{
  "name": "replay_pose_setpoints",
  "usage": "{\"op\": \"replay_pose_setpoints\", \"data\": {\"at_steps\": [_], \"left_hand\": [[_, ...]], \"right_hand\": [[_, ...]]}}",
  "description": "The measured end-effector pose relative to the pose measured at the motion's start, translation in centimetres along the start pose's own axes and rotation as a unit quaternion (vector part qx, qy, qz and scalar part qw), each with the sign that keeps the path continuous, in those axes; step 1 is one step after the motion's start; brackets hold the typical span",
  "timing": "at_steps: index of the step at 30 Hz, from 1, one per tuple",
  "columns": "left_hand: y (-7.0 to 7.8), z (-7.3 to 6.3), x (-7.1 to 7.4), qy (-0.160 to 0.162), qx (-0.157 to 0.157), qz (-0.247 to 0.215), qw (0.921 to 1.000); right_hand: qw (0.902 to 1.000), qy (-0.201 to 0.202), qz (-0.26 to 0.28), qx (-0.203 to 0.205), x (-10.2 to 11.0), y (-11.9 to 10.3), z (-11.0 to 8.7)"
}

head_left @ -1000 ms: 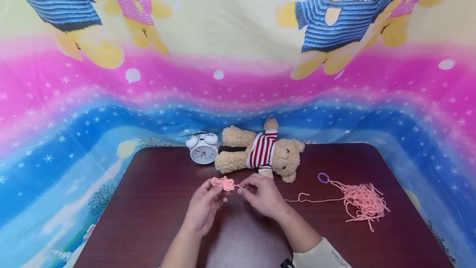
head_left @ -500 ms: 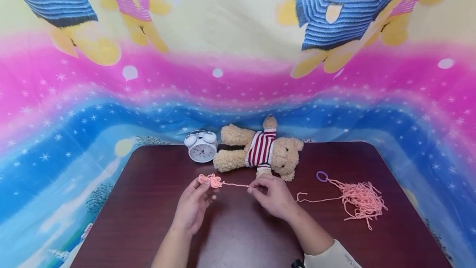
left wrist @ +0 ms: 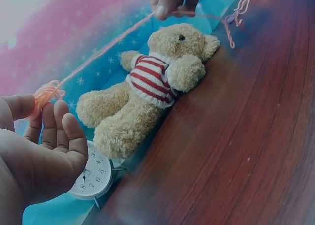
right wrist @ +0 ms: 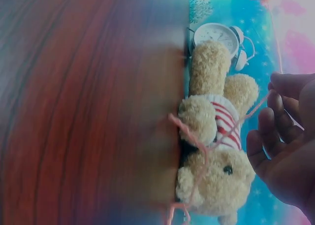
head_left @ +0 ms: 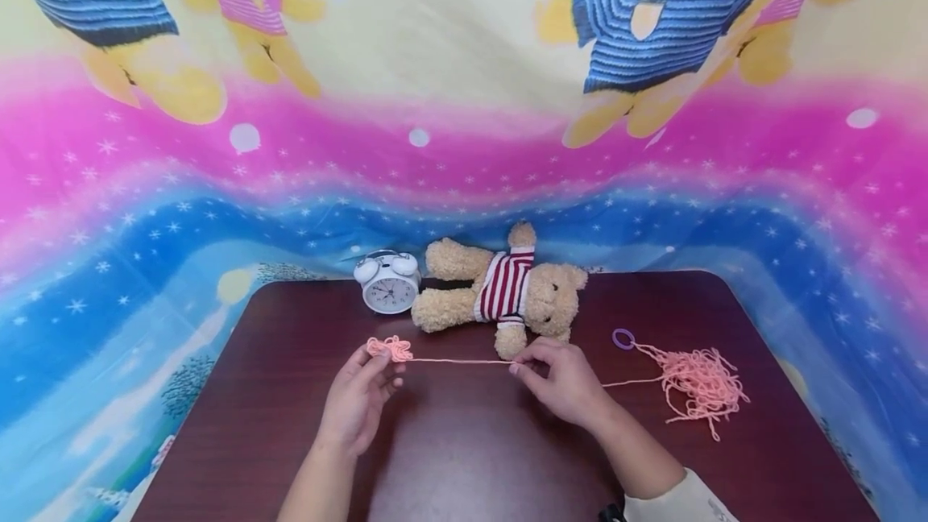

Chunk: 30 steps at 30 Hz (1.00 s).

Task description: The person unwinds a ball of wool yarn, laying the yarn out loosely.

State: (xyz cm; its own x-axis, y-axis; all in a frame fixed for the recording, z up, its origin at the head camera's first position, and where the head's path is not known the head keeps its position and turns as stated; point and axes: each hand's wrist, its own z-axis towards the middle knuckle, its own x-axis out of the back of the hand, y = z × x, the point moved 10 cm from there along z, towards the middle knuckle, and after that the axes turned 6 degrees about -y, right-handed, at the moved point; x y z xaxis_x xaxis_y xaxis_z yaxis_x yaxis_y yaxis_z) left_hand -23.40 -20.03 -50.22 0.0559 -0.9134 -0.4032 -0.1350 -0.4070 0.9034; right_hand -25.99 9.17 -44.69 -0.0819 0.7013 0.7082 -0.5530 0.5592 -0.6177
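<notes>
My left hand (head_left: 355, 405) pinches a small looped bundle of peach yarn (head_left: 391, 348) between thumb and fingers, held up over the table. A single taut strand (head_left: 464, 361) runs from it to my right hand (head_left: 561, 377), whose thumb and forefinger pinch it. Past the right hand the strand (right wrist: 202, 158) hangs slack in the right wrist view and leads toward a loose tangled heap of peach yarn (head_left: 703, 389) on the table's right side. A purple ring (head_left: 623, 338) lies at the heap's upper left, joined to it by yarn.
A teddy bear (head_left: 502, 290) in a red-and-white striped shirt lies on its side at the table's back. Beside its feet stands a white twin-bell alarm clock (head_left: 389, 284). A printed cloth (head_left: 464, 159) hangs behind the dark wooden table (head_left: 449, 466).
My hands have moved apart, the left one leftward with the bundle and the right one rightward. The strand between them has grown from a short piece to a long taut line.
</notes>
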Motion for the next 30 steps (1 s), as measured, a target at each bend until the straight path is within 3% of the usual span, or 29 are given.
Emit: {"op": "replay_pose_setpoints", "data": {"at_steps": [18,30], "left_hand": [[0.5,-0.3,2.1,0.006,-0.007,0.008,0.9999],[1.2,-0.3,2.9,0.002,-0.012,0.002,0.9999]], "right_hand": [[0.9989,0.023,-0.04,-0.007,3.3,3.1,-2.9],[0.9932,0.036,-0.1,-0.049,6.9,5.3,-5.0]]}}
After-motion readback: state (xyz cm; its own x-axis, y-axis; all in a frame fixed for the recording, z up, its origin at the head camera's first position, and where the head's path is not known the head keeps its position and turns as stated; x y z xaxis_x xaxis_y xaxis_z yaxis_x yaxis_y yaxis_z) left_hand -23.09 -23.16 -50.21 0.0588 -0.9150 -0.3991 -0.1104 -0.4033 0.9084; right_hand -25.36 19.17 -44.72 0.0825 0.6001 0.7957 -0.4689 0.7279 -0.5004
